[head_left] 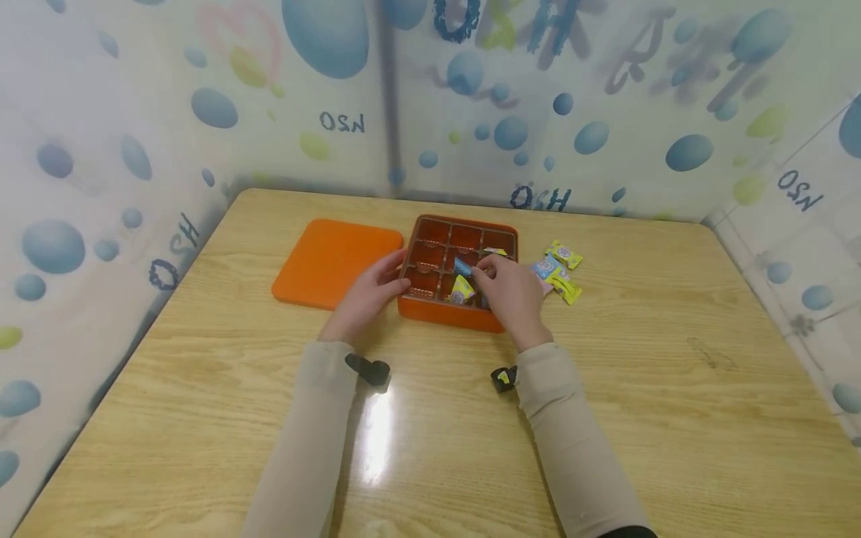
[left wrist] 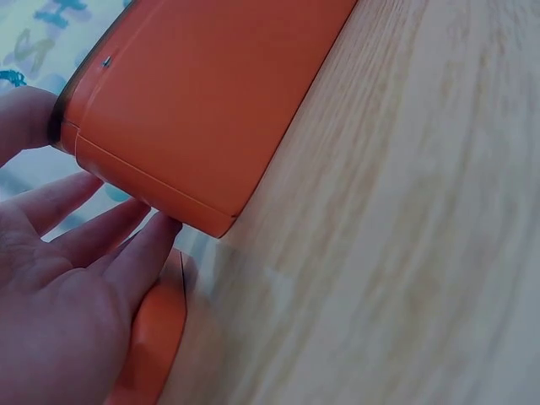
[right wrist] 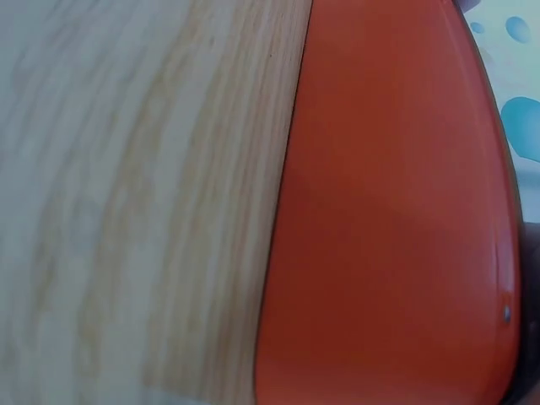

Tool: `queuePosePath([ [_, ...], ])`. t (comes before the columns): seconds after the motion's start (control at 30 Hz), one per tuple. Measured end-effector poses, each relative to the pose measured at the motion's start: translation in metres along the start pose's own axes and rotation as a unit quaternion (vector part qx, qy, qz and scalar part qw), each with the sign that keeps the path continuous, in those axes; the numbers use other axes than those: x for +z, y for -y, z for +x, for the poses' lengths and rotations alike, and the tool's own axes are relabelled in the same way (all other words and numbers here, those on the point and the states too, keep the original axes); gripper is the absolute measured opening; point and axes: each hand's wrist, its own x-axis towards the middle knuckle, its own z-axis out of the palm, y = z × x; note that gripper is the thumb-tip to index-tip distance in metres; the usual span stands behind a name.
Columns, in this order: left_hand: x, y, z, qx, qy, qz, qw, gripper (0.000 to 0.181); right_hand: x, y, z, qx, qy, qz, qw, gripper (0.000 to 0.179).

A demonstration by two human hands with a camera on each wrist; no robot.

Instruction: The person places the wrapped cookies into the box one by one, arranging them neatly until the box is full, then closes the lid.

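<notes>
An orange box (head_left: pixel 449 314) with a dark divided insert stands on the table. My right hand (head_left: pixel 514 295) is over its right side, thumb and fingers pinching a blue-wrapped candy (head_left: pixel 463 267) above the compartments. In the front middle compartment lies a yellow-wrapped candy (head_left: pixel 461 290); another yellow wrapper (head_left: pixel 495 251) shows in the back right. My left hand (head_left: pixel 366 295) steadies the box from the left. In the left wrist view, its fairly straight fingers (left wrist: pixel 114 229) touch the side wall and its thumb is at the rim. The right wrist view shows mostly the box's front wall (right wrist: pixel 388 211).
An orange lid (head_left: pixel 332 261) lies flat left of the box, close behind the left hand. Several wrapped candies (head_left: pixel 550 267) in yellow, blue and pink sit in a loose pile right of the box. A patterned wall (head_left: pixel 430 112) borders the table's (head_left: pixel 673 373) back edge.
</notes>
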Motion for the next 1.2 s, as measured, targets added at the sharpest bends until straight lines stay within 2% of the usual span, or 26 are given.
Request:
queuePosePath([
  [0.27, 0.0009, -0.0017, -0.0014, -0.004, -0.003, 0.007, 1.0, 0.054, 0.0042, 0.0003, 0.0005, -0.022, 0.0, -0.048, 0.9986, 0.026],
  [0.43, 0.0013, -0.0022, -0.0014, -0.013, -0.008, 0.013, 0.9998, 0.054, 0.0051, 0.0, 0.0003, -0.033, -0.012, -0.047, 0.9983, 0.024],
  [0.63, 0.0021, -0.003, -0.0022, -0.01, -0.007, 0.011, 0.9999, 0.054, 0.0043, -0.0001, 0.0, -0.047, -0.008, -0.051, 0.9976, 0.025],
  [0.97, 0.0031, -0.0036, -0.0023, -0.005, -0.009, 0.008, 0.9999, 0.054, 0.0031, -0.0005, 0.0002, -0.035, -0.011, -0.049, 0.9981, 0.026],
  [1.1, 0.0031, -0.0032, -0.0026, -0.005, -0.011, 0.006, 0.9999, 0.054, 0.0002, -0.0015, 0.0004, -0.023, 0.001, -0.019, 0.9996, 0.029],
  [1.2, 0.0031, -0.0029, -0.0026, -0.005, -0.008, 0.004, 0.9999, 0.054, -0.003, -0.0036, 0.0007, -0.017, 0.013, 0.028, 0.9994, 0.031],
])
